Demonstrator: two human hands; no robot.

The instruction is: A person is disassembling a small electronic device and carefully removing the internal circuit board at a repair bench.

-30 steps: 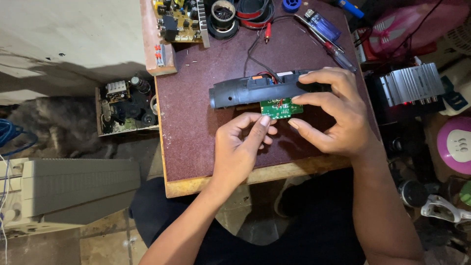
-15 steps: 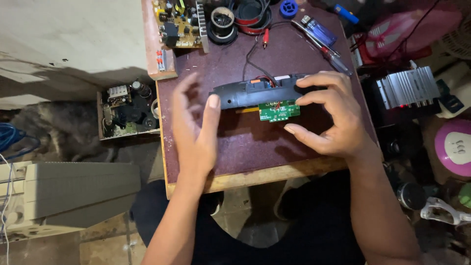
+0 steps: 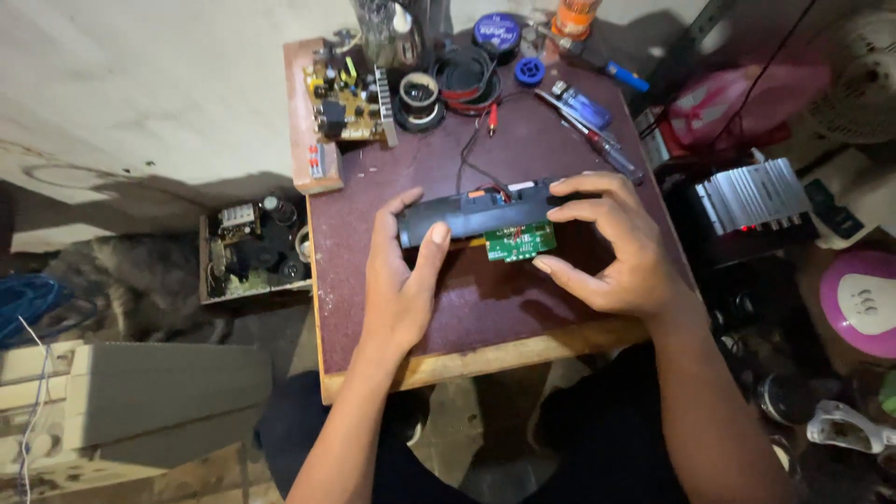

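Note:
A long black plastic casing (image 3: 471, 215) lies across the dark red tabletop (image 3: 485, 308). Red and black wires run from its top toward the back of the table. A small green circuit board (image 3: 520, 242) sits against the casing's near edge. My left hand (image 3: 399, 280) grips the casing's left end, thumb on its near face and fingers behind. My right hand (image 3: 616, 247) holds the casing's right end with the fingers, and its thumb points at the green board's right edge.
At the table's back lie a yellow-green circuit board with heatsink (image 3: 347, 95), wire coils (image 3: 448, 84), a solder spool (image 3: 497, 31) and screwdrivers (image 3: 588, 117). A silver finned amplifier (image 3: 754, 194) stands right. An open power-supply box (image 3: 250, 250) and beige case (image 3: 140, 401) lie left on the floor.
My left hand left the green board, swung out to the left and has now closed on the casing's left end. The right hand stayed on the right end.

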